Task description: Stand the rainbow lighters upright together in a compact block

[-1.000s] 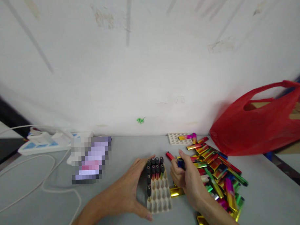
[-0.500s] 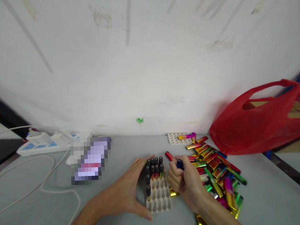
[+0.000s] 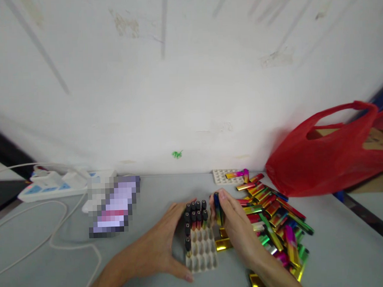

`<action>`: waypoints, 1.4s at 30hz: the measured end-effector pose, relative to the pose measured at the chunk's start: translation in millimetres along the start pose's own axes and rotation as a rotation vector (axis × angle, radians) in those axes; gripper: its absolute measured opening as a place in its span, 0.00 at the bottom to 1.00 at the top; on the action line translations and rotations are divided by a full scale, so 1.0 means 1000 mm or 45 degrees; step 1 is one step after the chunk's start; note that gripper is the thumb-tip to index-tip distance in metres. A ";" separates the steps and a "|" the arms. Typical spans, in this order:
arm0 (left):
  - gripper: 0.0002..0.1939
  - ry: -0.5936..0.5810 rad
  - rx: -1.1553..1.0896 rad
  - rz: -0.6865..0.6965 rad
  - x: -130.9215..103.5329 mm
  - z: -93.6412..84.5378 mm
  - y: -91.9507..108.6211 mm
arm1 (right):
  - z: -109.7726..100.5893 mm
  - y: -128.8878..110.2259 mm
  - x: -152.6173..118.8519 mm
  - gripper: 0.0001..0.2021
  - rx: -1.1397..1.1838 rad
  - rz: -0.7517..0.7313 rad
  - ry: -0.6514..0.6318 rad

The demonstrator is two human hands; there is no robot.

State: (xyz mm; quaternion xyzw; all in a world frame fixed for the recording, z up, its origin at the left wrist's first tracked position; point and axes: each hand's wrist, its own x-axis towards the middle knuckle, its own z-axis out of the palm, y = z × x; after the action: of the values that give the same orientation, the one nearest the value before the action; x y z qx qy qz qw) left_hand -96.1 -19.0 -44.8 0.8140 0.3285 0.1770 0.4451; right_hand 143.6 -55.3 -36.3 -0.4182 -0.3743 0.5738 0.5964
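Note:
A pale moulded tray (image 3: 203,260) with rows of pockets lies in front of me. Several vape pens (image 3: 193,215) stand upright in its far rows and down its left column, black tips up. My left hand (image 3: 162,245) spans the tray's left side, fingers at the far end and thumb by the near corner, holding it. Just right of the tray's far rows, my right hand (image 3: 233,225) grips a blue-and-gold vape pen (image 3: 217,209) upright, its dark tip on top. Parts of the right fingers are hidden behind it.
Loose shiny vape pens (image 3: 273,207) are heaped right of my right hand. A second white tray (image 3: 219,177) lies by the wall. At the right sits a red plastic bag (image 3: 318,164); at the left are a phone (image 3: 116,204), a power strip (image 3: 58,190) and cables.
My right hand has turned and shifted slightly left and up, and the blue-and-gold vape pen now shows along its length. My left hand stays at the tray.

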 end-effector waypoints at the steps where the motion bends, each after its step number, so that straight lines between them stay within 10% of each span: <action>1: 0.73 0.004 0.004 0.007 0.000 0.000 0.000 | 0.000 -0.001 -0.001 0.23 -0.148 -0.093 0.020; 21: 0.73 0.030 0.061 0.056 0.000 0.002 0.001 | -0.007 -0.005 -0.003 0.13 -1.193 -0.520 -0.211; 32: 0.73 0.022 0.033 -0.021 -0.003 0.002 -0.001 | -0.033 0.005 0.010 0.04 -2.161 -0.605 0.261; 42: 0.73 0.030 0.034 -0.024 -0.003 0.002 -0.001 | -0.031 0.012 0.010 0.05 -2.034 -0.536 0.146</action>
State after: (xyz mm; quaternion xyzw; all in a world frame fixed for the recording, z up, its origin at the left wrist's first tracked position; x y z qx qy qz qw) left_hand -97.6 -22.2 -46.9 0.8146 0.3437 0.1778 0.4321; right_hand 168.2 -47.1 -59.5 -0.6657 -0.7089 -0.0110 0.2327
